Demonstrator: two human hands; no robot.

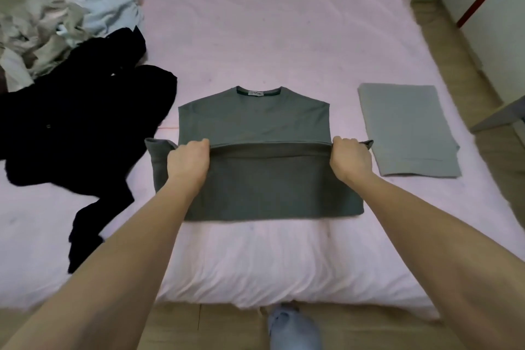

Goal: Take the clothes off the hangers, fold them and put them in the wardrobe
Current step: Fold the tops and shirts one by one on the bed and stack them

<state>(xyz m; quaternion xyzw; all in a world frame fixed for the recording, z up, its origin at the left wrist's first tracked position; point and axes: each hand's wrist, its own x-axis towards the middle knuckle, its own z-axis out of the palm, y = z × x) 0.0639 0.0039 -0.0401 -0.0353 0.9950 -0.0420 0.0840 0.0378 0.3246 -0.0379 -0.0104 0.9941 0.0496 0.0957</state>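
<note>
The green shirt [255, 150] lies flat on the pink bed [255, 37], its lower half doubled up over the chest. The left hand [189, 160] and right hand [350, 158] each pinch a corner of that raised hem. A folded grey garment [409, 128] sits just right; dark clothes [85, 128] and a pale pile [65, 17] lie left.

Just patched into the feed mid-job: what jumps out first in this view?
Centre of the pink bed, a grey T-shirt lies flat, its lower half doubled up; the left hand and right hand grip the fold's two ends. A folded grey garment lies right of it, and a black clothes heap sprawls on the left.
</note>
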